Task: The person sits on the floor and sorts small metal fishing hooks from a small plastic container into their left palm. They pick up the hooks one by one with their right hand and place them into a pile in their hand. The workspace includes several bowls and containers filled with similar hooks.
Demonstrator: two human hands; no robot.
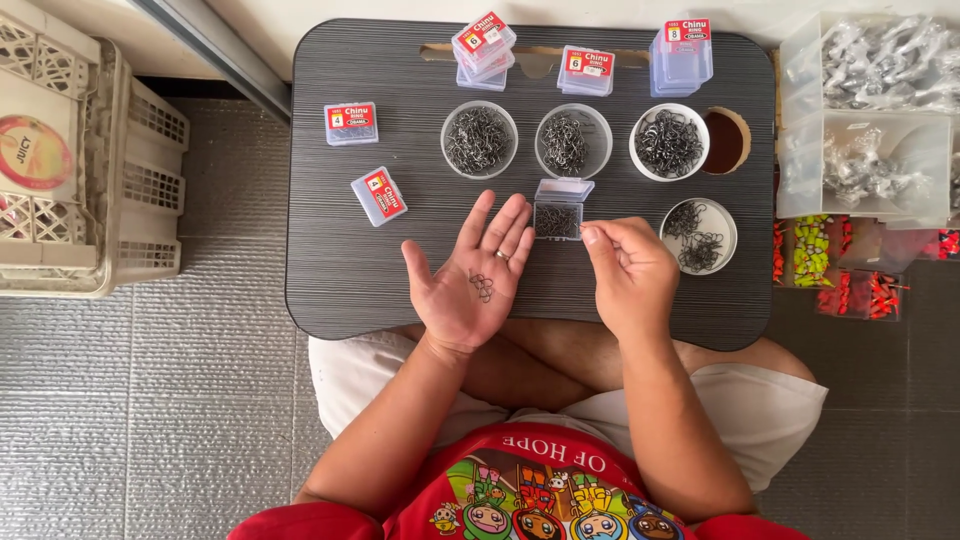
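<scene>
**Hooks counted into the palm, small box open**

Head view. Our left hand (478, 275) lies palm up, fingers spread flat, gripping nothing; a few hooks (483, 288) rest loose on the palm. Our right hand (628, 268) is curled, thumb and forefinger pinched, apparently on a single hook, too fine to confirm. Just beyond the fingertips sits the open box (557, 220), holding many hooks. Far side: three bowls (479, 139) well filled; the right bowl (699, 236) is sparser. We judge the work is partway: closed boxes (379, 195) remain on the tray (340, 270).
</scene>
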